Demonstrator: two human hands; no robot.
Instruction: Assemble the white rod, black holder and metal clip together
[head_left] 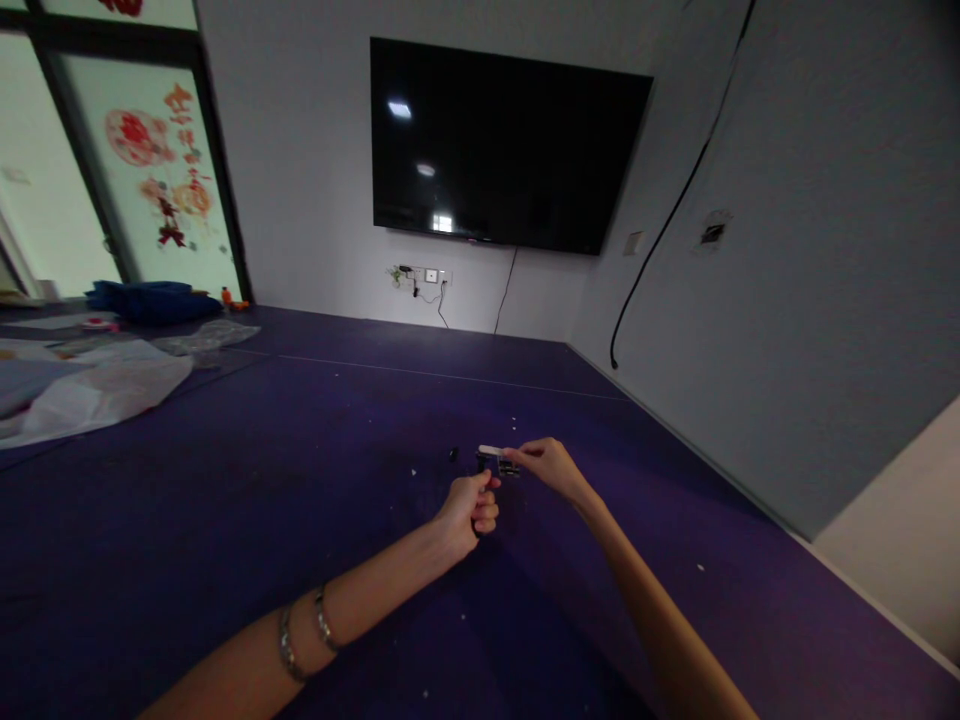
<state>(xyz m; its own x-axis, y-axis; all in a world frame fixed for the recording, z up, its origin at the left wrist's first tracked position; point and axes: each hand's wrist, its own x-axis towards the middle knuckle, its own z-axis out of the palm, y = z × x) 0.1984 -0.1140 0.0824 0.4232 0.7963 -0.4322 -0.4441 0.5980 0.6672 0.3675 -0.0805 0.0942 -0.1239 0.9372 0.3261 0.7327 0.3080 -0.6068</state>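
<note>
Grey wall (300, 150): is rising behind the purple surface (300, 520).
Black screen (510, 150): is hanging on that wall.
Plastic sheet (112, 395): is lying crumpled at far left.
Left hand (466, 508): is curling its fingers around a dark handle (481, 463).
Right hand (551, 465): is pinching a slim white piece (490, 451) between thumb and fingertips.
White piece position: is reaching leftward to the handle's top; whether they are touching, I cannot tell.
Metallic part (509, 468): is showing just below the right fingertips.
Black bit (453, 454): is resting left of the handle.
</note>
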